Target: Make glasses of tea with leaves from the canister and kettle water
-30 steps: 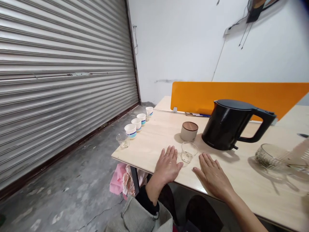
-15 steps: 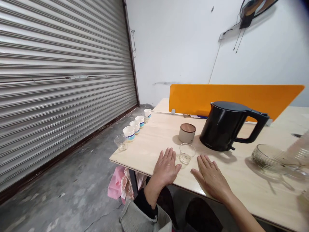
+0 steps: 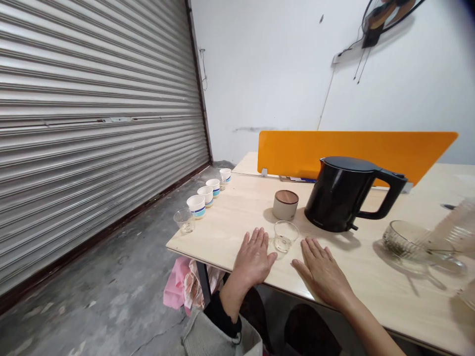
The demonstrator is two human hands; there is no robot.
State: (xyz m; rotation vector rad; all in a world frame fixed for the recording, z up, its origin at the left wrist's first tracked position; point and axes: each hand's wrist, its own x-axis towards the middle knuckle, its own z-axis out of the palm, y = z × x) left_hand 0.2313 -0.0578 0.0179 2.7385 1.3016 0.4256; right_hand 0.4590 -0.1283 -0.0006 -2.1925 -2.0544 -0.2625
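Observation:
My left hand (image 3: 255, 258) lies flat on the light wooden table (image 3: 237, 207), fingers stretched out, holding nothing. On the other side of a clear plastic cup (image 3: 285, 236), my right hand (image 3: 322, 269) rests flat too, thumb apart from its fingers. The cup stands upright between the hands, with a little pale liquid seeming to lie at its bottom. Just behind it sits a grey canister (image 3: 285, 205) with a brown wooden lid. A black electric kettle (image 3: 336, 198) stands beyond my right hand, handle to the right.
Several white-and-blue paper cups (image 3: 196, 206) line the table's left edge, with another clear cup (image 3: 184, 221) nearest me. At right are a ribbed glass bowl (image 3: 403, 240) holding dark bits and a stack of clear cups (image 3: 454, 230). An orange divider (image 3: 349, 148) stands behind.
The whole view has shifted slightly, so things appear a little further left. Both hands stay flat beside the clear cup; nothing has been taken hold of.

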